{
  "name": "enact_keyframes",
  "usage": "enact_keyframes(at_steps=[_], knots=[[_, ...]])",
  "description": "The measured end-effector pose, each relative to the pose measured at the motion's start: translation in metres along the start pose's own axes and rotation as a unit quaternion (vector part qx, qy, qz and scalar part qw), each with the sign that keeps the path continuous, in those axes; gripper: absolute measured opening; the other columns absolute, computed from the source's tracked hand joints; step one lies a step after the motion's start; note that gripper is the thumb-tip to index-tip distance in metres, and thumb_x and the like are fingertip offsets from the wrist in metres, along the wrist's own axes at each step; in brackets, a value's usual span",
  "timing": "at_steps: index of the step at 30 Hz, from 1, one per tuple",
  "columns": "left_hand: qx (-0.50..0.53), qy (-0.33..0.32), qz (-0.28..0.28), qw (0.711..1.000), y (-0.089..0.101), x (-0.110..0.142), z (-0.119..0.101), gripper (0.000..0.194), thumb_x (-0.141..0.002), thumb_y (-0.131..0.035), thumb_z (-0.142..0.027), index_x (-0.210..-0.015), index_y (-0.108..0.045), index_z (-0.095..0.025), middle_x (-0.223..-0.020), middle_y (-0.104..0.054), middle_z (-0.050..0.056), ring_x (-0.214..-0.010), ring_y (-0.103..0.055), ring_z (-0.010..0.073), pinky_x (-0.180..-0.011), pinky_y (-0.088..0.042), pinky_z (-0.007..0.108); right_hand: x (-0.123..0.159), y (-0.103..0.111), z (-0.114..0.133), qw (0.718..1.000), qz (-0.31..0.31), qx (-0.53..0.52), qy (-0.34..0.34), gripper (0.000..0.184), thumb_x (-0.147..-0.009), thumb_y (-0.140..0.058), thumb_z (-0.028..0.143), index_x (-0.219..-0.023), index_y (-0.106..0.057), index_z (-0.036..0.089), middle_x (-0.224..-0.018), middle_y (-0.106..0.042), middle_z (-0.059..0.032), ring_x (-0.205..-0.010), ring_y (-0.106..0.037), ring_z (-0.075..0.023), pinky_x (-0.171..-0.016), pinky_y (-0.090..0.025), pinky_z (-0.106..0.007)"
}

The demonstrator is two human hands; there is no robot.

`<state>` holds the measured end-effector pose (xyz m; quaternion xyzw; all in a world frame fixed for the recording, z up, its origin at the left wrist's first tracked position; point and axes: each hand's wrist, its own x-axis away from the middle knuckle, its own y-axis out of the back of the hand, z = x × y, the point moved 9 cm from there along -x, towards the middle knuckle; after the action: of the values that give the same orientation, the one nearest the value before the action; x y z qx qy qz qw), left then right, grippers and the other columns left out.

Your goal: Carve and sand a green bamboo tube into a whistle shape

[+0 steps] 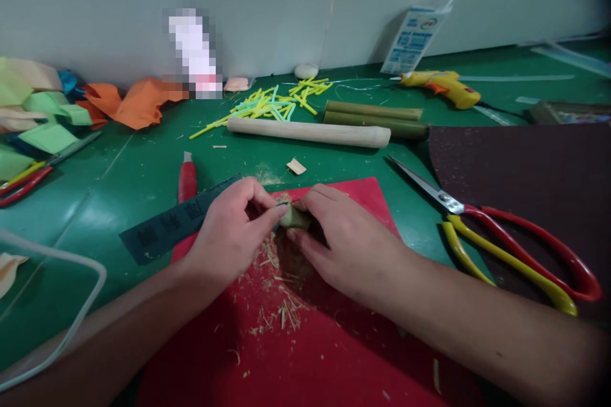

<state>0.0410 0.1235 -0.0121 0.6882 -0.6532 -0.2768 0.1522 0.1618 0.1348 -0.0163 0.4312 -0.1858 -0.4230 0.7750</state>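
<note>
Over the red sheet (286, 356), my right hand (344, 229) is closed round a short piece of green bamboo (296, 219), thumb below and fingers above. My left hand (233, 222) pinches a small dark scrap, like sandpaper, at the bamboo's left end; the fingers mostly hide it. A dark blue-grey printed strip, which looks like sandpaper (162, 232), lies beside and partly behind my left hand. Fine bamboo shavings (286, 311) are scattered on the sheet below both hands. A red-handled cutter (188, 181) lies beyond the strip.
Red-and-yellow-handled scissors (453, 203) lie at right, partly on a dark brown sheet (525, 165). Behind are a pale bamboo stick (310, 132), green bamboo lengths (377, 121), yellow-green straw pieces (267, 102) and a yellow glue gun (443, 89). Coloured paper (138, 102) and more scissors (28, 181) are at left.
</note>
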Motion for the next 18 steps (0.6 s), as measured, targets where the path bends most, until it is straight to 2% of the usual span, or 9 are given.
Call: enact_keyframes(at_steps=[3,7,12,15,18], knots=[[-0.005,-0.020,0.011,1.000,-0.001,0.000,-0.004,0.017,-0.081,-0.067,-0.021,-0.068,-0.056,-0.017,-0.073,-0.054,-0.003,-0.067,-0.051,0.0101,-0.063,-0.040,0.025,0.001,-0.001,0.001,1.000,0.006,-0.001,0.004,0.010,-0.085,-0.055,0.017,-0.077,-0.049,0.019,-0.082,-0.054,-0.0042,-0.079,-0.050,-0.0183,-0.067,-0.038,-0.031],[0.000,0.020,0.001,1.000,0.002,-0.002,0.004,0.014,-0.082,-0.066,-0.023,-0.072,-0.058,-0.018,-0.071,-0.057,-0.004,-0.065,-0.052,0.0098,-0.064,-0.041,0.025,0.002,0.000,0.002,1.000,-0.001,0.005,0.010,0.010,-0.084,-0.055,0.016,-0.078,-0.048,0.019,-0.083,-0.054,-0.0042,-0.079,-0.049,-0.0185,-0.068,-0.037,-0.031],[0.022,0.023,0.020,0.999,-0.002,0.001,0.004,0.019,-0.079,-0.070,-0.024,-0.067,-0.056,-0.017,-0.075,-0.057,-0.002,-0.070,-0.054,0.0114,-0.066,-0.042,0.026,0.001,-0.001,0.001,1.000,-0.008,0.014,0.010,0.011,-0.084,-0.054,0.017,-0.076,-0.047,0.019,-0.082,-0.052,-0.0039,-0.077,-0.047,-0.0183,-0.066,-0.036,-0.031],[0.036,0.062,0.020,0.997,0.000,0.002,0.011,0.019,-0.077,-0.072,-0.028,-0.068,-0.058,-0.018,-0.072,-0.058,-0.003,-0.067,-0.054,0.0110,-0.064,-0.042,0.026,0.002,-0.001,0.002,1.000,-0.011,0.019,0.013,0.011,-0.083,-0.055,0.017,-0.076,-0.047,0.019,-0.081,-0.052,-0.0036,-0.077,-0.047,-0.0182,-0.066,-0.036,-0.031],[0.067,0.099,0.046,0.992,0.001,0.001,0.020,0.019,-0.075,-0.074,-0.031,-0.071,-0.060,-0.018,-0.071,-0.061,-0.003,-0.066,-0.055,0.0110,-0.065,-0.043,0.026,0.003,-0.001,0.004,1.000,-0.014,0.016,0.017,0.010,-0.082,-0.055,0.017,-0.076,-0.047,0.019,-0.081,-0.052,-0.0035,-0.077,-0.047,-0.0180,-0.067,-0.036,-0.031]])
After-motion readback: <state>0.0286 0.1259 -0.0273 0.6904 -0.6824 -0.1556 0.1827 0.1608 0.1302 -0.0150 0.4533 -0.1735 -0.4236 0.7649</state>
